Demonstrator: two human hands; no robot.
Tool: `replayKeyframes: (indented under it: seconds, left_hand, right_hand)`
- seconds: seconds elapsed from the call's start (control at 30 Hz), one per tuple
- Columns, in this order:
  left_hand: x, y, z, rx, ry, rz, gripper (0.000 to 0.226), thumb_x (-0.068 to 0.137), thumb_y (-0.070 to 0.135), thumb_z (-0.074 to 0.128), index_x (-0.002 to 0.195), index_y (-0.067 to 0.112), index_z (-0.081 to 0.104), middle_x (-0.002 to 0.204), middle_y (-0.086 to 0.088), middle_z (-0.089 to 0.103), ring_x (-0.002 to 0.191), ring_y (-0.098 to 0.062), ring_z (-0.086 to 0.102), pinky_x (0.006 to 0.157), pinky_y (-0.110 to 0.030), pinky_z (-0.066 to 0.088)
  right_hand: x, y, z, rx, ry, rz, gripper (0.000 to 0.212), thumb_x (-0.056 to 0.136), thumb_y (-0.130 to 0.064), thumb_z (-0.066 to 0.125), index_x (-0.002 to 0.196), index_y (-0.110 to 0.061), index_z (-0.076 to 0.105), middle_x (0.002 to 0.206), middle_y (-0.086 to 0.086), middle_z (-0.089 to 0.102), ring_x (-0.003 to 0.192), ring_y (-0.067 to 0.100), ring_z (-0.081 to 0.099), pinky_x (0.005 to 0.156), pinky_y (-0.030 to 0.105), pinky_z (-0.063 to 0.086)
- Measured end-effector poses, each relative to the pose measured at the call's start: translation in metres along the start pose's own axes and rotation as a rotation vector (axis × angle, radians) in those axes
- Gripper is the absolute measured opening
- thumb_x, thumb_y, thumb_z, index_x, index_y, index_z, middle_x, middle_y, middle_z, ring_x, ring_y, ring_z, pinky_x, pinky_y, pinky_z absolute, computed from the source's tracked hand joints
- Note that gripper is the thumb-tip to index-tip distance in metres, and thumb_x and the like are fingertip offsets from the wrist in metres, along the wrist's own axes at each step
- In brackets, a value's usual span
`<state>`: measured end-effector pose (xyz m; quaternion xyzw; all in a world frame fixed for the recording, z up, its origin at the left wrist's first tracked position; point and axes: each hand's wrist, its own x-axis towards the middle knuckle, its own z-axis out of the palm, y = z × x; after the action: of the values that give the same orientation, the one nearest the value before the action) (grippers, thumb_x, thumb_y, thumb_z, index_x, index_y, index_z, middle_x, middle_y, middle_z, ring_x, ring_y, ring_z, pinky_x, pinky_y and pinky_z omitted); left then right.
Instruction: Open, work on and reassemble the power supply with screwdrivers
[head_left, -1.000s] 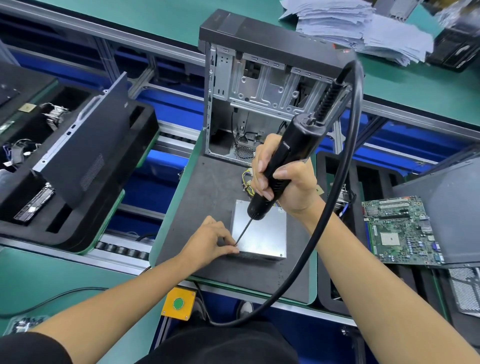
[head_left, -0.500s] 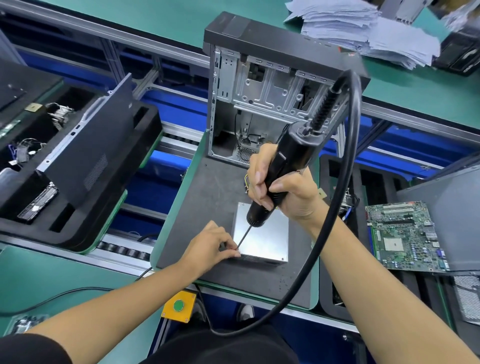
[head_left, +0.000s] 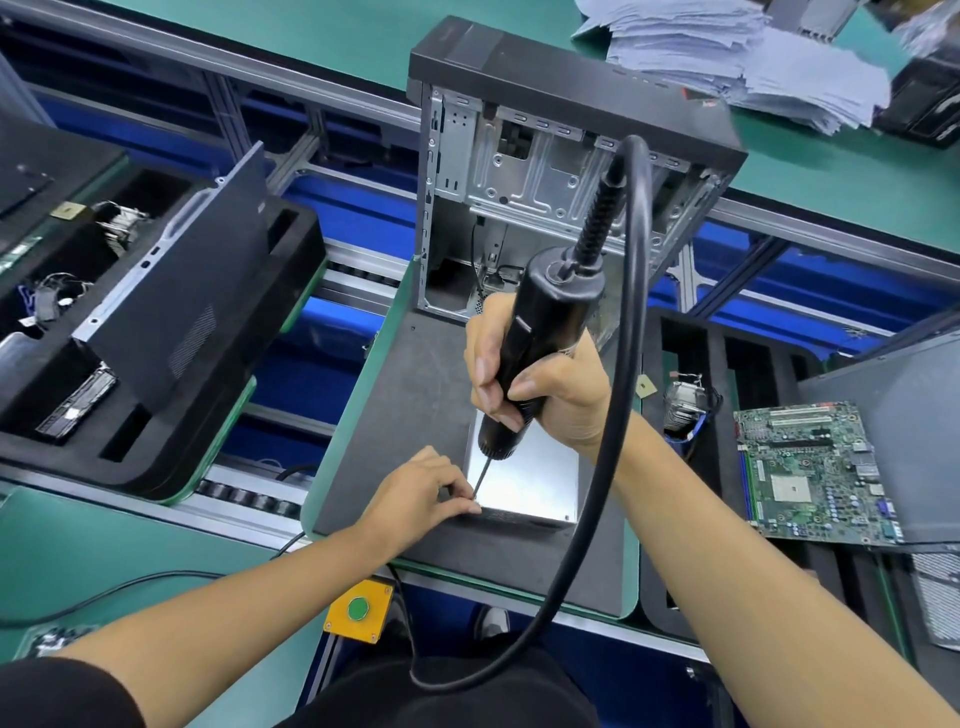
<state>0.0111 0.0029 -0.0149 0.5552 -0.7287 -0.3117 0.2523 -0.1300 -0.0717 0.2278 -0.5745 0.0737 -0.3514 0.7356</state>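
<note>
A silver metal power supply lies flat on a dark grey mat. My right hand grips a black corded electric screwdriver, tilted, its thin bit touching the supply's near left corner. My left hand rests at that corner, fingertips pinched around the bit's tip; whether a screw sits there is hidden. The thick black cable loops from the tool's top down past my right forearm.
An open computer case stands upright behind the mat. A green motherboard lies to the right, a black foam tray with a side panel to the left. Stacked papers sit far back. A yellow button box hangs below the mat.
Both hands and the screwdriver keep the same hold at the supply's near left corner. The tool stands slightly more upright; the view has shifted a little.
</note>
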Motion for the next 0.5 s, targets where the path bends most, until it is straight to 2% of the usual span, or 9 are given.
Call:
replayKeyframes:
  seconds: [0.07,0.2,0.3,0.37,0.5]
  left_hand:
    - [-0.001,-0.001,-0.001,-0.033,-0.017,0.041,0.015,0.082,0.049,0.08,0.081,0.041,0.067,0.081,0.022,0.063,0.094,-0.004,0.054,0.069,-0.014,0.047]
    - [-0.002,-0.005,-0.006,-0.07,-0.045,0.077,0.013,0.084,0.045,0.078,0.089,0.048,0.066,0.082,0.025,0.062,0.095,-0.005,0.056,0.069,-0.012,0.046]
    - [-0.001,-0.007,-0.005,-0.078,-0.048,0.072,0.024,0.083,0.038,0.081,0.084,0.053,0.063,0.083,0.022,0.063,0.095,-0.006,0.057,0.069,-0.012,0.046]
    - [-0.001,-0.008,-0.002,-0.076,-0.033,0.078,0.031,0.083,0.037,0.081,0.08,0.055,0.057,0.084,0.022,0.063,0.095,-0.006,0.056,0.069,-0.012,0.046]
    - [-0.003,-0.007,0.004,-0.107,0.008,-0.013,0.021,0.081,0.037,0.081,0.081,0.048,0.064,0.096,0.022,0.065,0.094,-0.006,0.061,0.069,-0.019,0.054]
  right_hand:
    - [0.0,-0.001,-0.001,0.01,-0.011,-0.018,0.012,0.063,-0.007,0.06,0.074,-0.004,0.064,0.062,0.005,0.062,0.043,0.009,0.054,0.043,0.018,0.042]
    - [0.0,-0.003,-0.003,0.037,-0.012,-0.021,0.015,0.064,-0.004,0.059,0.079,-0.004,0.059,0.062,0.005,0.062,0.049,0.006,0.06,0.047,0.016,0.045]
    - [0.0,-0.004,-0.003,0.027,-0.015,-0.022,0.016,0.065,-0.005,0.059,0.081,-0.004,0.059,0.063,0.004,0.062,0.049,0.006,0.059,0.047,0.016,0.045]
    - [0.001,-0.004,-0.002,-0.008,-0.015,-0.025,0.013,0.065,-0.007,0.059,0.077,-0.004,0.062,0.062,0.004,0.062,0.046,0.008,0.056,0.045,0.017,0.043]
    - [0.002,-0.003,0.001,-0.012,-0.011,-0.006,0.016,0.065,-0.01,0.061,0.076,-0.015,0.071,0.059,0.01,0.058,0.038,0.015,0.044,0.039,0.02,0.036]
